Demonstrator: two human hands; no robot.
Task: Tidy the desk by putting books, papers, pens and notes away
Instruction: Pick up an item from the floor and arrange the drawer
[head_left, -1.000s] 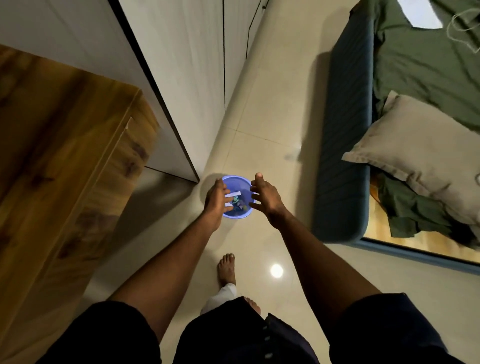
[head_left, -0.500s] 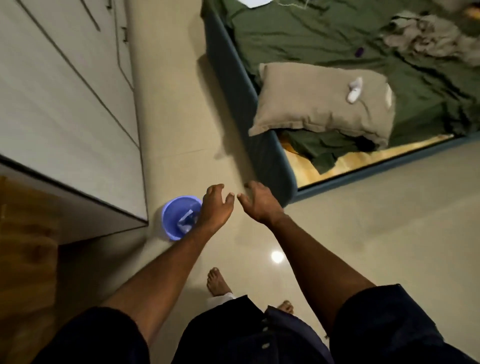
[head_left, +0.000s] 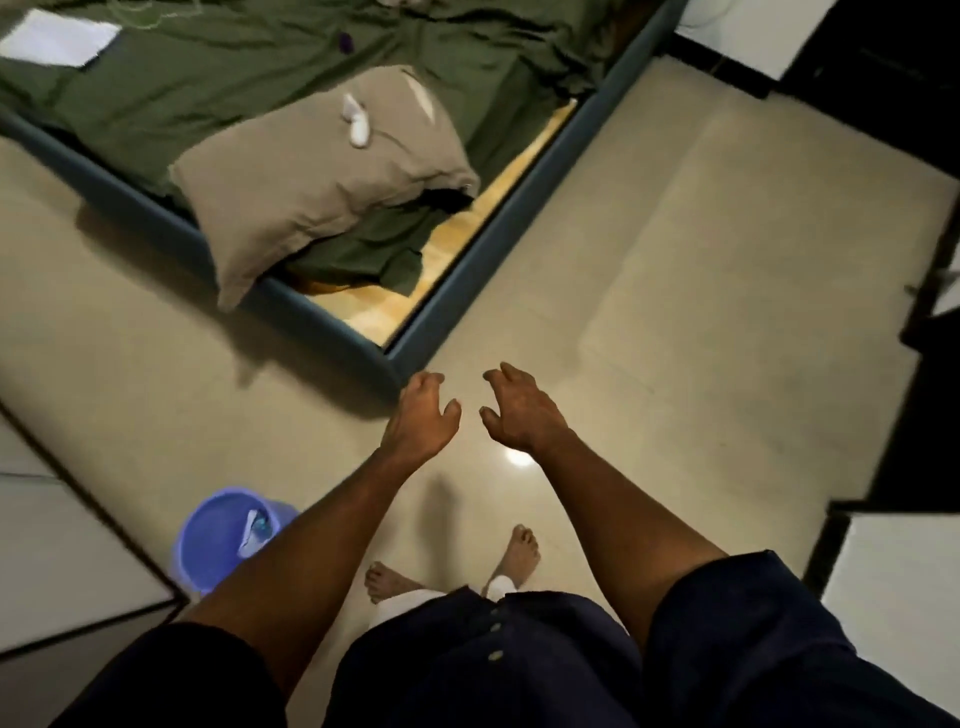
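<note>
Head view, looking down over two bare arms stretched out above a tiled floor (head_left: 701, 322). Left hand (head_left: 423, 415) up beyond the blue bin (head_left: 218, 535) and well clear of it, fingers loosely curled, gripping nothing. Right hand (head_left: 519, 410) just beside it, farther again from the bin, fingers spread and hooked a little, empty too.

Inside the bin, pale scraps (head_left: 254, 530), likely paper, with something darker among them; too blurred to name. So, by the look of it: some rubbish binned, both hands free for the next thing. How much of the tidying left? Cannot say from here: no desk anywhere in shot, no books, no pens, no notes.

Far beyond the bin, on the green bedding of the bed (head_left: 322, 330), a white rectangle (head_left: 57, 39), possibly a sheet of paper, cut by the top edge; hard to call it a desk item. Nearer the bin, on the tan pillow (head_left: 311, 176), a small white object (head_left: 358, 124), unidentifiable. Right beside the bin, a pale cabinet front (head_left: 62, 561), cropped by the frame. Bin itself half hidden behind the left forearm (head_left: 311, 535). Across the floor from the bin, dark furniture (head_left: 883, 78), smeared by blur and cut off. Probably a walk back to the desk next, though only a guess.
</note>
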